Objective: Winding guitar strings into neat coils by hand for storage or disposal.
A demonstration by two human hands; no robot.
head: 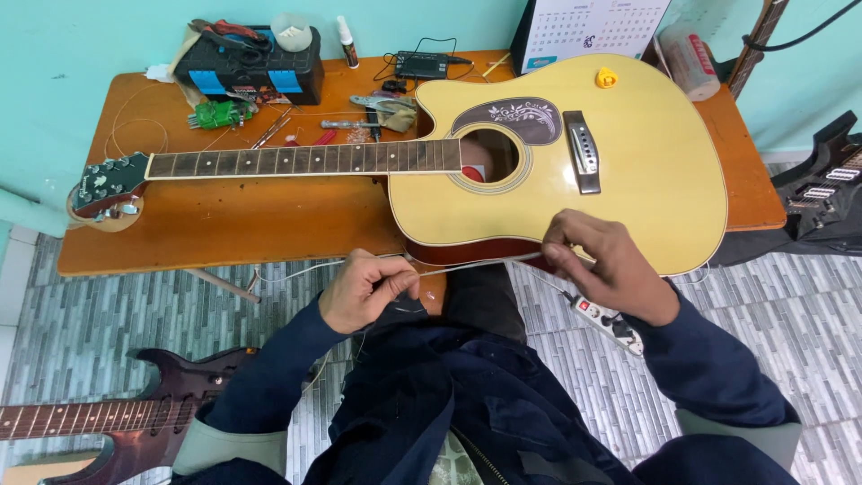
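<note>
A yellow acoustic guitar (628, 171) lies flat on a wooden table (233, 224), neck (305, 160) pointing left, headstock (108, 184) at the far left. No strings show on the neck. A thin guitar string (476, 264) is stretched between my two hands, just in front of the guitar's near edge. My left hand (364, 289) pinches one end of the string near the table's front edge. My right hand (602, 260) pinches the other end over the guitar's lower rim. A small yellow piece (606, 77) rests on the guitar top.
A black and blue toolbox (251, 65), green tool (215, 114), pliers and small parts lie at the table's back. A calendar (593, 27) leans on the wall. A dark red electric guitar (117, 418) lies on the floor left, a power strip (606, 321) right, a black guitar (826, 184) far right.
</note>
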